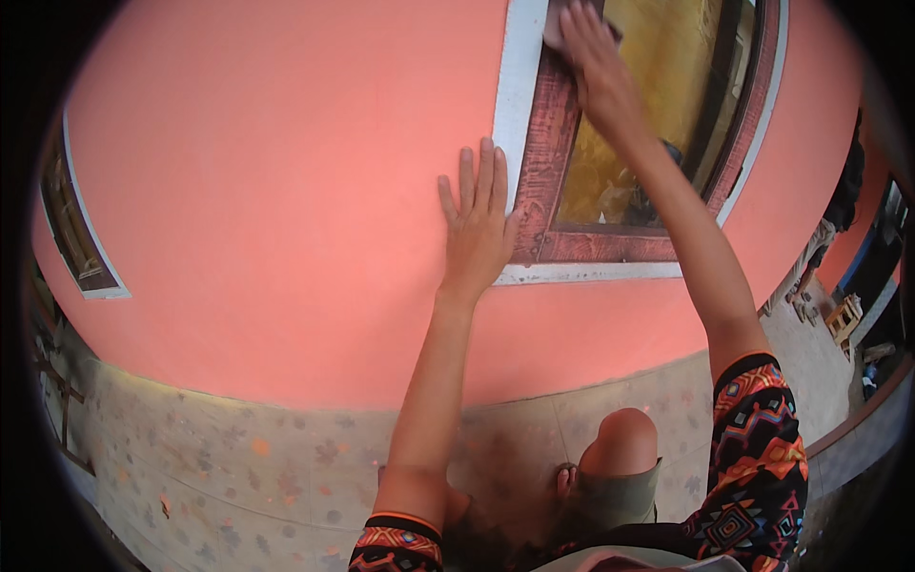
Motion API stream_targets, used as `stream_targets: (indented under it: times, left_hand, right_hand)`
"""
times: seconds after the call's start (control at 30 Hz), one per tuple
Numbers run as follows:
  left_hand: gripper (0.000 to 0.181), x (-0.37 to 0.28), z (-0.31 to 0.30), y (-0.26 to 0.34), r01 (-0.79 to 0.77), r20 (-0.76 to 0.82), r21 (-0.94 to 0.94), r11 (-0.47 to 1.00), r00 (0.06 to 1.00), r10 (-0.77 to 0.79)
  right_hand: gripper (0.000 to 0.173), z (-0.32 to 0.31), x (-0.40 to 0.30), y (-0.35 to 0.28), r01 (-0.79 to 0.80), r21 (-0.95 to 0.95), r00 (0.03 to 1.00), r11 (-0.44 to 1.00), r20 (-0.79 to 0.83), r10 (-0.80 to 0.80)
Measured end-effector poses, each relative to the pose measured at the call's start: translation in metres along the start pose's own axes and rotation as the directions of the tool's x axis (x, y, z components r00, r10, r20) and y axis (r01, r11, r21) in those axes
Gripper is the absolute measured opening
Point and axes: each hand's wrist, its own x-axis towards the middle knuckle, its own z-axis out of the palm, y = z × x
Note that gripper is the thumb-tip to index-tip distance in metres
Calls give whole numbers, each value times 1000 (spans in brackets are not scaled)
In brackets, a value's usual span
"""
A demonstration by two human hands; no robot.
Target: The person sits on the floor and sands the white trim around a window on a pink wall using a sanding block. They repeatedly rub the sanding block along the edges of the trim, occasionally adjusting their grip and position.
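Note:
My left hand (477, 229) lies flat with its fingers spread, on the pink wall (286, 214) and against the white border (516, 107) of a window. Its thumb reaches the reddish-brown wooden window frame (547, 164). Higher up, my right hand (600, 68) presses a piece of sandpaper or cloth (554, 28) on the upper left part of that frame; motion blurs the hand, and which material it is cannot be told. The frame's surface looks worn and streaky. Behind my right forearm is the window glass (615, 164), yellowish with reflections.
A second window (75, 214) is at the far left of the wall. Below runs a tiled floor (271, 472) with leaf-like marks, and my bent knee (625, 436) is near the wall. At the far right are a small wooden stool (845, 318) and hanging dark cloth (847, 189).

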Motion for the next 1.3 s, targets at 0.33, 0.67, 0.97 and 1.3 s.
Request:
stream_targets:
  times: [0.33, 0.67, 0.97, 1.3]
  left_hand:
    - [84, 3, 0, 1, 15, 5, -11, 1000, 1000, -15]
    - [84, 3, -4, 1, 2, 8, -67, 998, 1000, -1]
    - [85, -2, -3, -5, -3, 23, -24, 1000, 1000, 3]
    - [85, 3, 1, -1, 6, 14, -35, 999, 1000, -5]
  right_hand:
    - [68, 8, -58, -28, 17, -14, 998, 1000, 58, -16]
    - [61, 6, -50, -23, 35, -9, 999, 999, 28, -35]
    - [58, -10, 20, -6, -101, 78, 995, 992, -15, 103]
    - [69, 6, 8, 9, -31, -22, 994, 999, -108, 29]
